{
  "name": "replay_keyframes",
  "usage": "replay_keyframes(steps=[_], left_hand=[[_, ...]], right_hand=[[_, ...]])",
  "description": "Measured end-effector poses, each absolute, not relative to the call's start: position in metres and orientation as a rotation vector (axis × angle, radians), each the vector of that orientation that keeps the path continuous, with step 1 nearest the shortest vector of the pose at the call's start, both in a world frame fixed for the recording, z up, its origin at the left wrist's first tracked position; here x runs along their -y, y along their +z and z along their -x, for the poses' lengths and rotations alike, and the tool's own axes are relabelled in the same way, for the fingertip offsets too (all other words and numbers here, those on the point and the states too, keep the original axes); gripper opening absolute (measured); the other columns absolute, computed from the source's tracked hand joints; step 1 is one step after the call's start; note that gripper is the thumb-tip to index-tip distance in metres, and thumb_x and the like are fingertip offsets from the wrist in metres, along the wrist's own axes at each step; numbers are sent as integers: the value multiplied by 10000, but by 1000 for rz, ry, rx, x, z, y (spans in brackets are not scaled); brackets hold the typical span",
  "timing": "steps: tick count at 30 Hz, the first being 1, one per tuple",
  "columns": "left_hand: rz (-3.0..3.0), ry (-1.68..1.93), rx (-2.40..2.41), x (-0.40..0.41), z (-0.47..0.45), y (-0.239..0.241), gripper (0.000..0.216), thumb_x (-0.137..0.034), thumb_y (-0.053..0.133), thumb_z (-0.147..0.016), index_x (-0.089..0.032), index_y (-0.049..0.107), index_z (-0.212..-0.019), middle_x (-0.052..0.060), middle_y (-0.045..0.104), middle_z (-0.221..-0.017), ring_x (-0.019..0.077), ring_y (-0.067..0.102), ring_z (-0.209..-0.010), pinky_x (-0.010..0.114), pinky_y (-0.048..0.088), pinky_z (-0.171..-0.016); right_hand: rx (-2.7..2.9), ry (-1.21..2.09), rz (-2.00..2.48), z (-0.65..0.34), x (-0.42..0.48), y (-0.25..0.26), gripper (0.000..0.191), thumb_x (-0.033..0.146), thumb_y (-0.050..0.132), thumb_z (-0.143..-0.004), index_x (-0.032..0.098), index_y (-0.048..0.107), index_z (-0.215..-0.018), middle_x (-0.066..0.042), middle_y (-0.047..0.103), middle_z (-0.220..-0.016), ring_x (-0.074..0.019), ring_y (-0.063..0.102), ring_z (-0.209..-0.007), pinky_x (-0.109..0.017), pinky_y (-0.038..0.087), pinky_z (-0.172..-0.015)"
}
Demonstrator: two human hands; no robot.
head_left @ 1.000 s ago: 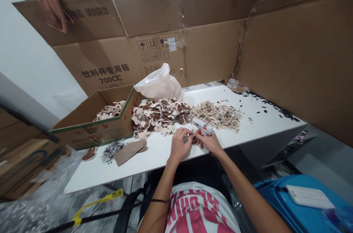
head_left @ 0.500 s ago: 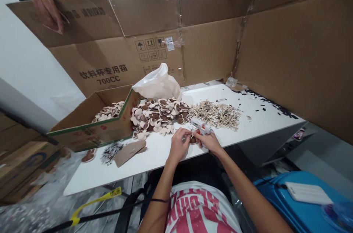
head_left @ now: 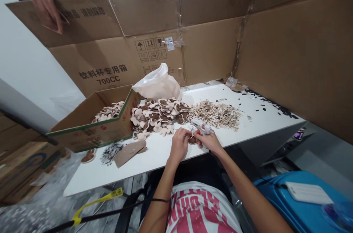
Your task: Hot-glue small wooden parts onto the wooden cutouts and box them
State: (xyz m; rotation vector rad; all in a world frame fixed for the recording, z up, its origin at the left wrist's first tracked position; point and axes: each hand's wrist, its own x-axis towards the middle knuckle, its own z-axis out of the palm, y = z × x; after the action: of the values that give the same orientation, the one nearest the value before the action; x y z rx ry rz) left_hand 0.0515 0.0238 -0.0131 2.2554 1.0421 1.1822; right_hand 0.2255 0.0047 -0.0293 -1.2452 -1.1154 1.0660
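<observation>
My left hand is closed in a pinch on a small brown round piece at the near edge of the white table. My right hand grips a white glue gun, its nozzle pointing left at that piece. Just beyond my hands lies a heap of brown and cream round pieces. To its right is a pile of thin pale slivers.
An open cardboard box with more round pieces stands at the left. A white plastic bag sits behind the heap. Tall cardboard walls enclose the table. Cardboard scraps lie near the front; a blue case is at lower right.
Both hands stay together at the table's edge with only slight shifts. The view moved a little between the earliest frame and now.
</observation>
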Motion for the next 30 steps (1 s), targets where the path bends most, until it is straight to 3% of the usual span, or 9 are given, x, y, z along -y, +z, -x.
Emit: replay_keyframes(steps=[11, 30], left_hand=[[-2328, 1145, -1050, -24, -52, -15, 315, -11, 502, -934, -233, 718, -992, 63, 657, -980, 238, 618, -991, 382, 502, -891], [-2517, 1139, -1123, -11, -57, -5, 171, -81, 647, -865, -233, 708, -917, 70, 644, -970, 248, 602, -954, 387, 490, -885]], right_hand=[[1113, 1060, 1247, -224, -8, -34, 172, 358, 740, -761, 196, 692, -795, 20, 619, -528, -150, 571, -399, -240, 488, -400], [1129, 1057, 1287, -225, -11, -41, 158, 341, 745, -777, 199, 677, -785, 11, 638, -524, -159, 602, -409, -242, 512, -433]])
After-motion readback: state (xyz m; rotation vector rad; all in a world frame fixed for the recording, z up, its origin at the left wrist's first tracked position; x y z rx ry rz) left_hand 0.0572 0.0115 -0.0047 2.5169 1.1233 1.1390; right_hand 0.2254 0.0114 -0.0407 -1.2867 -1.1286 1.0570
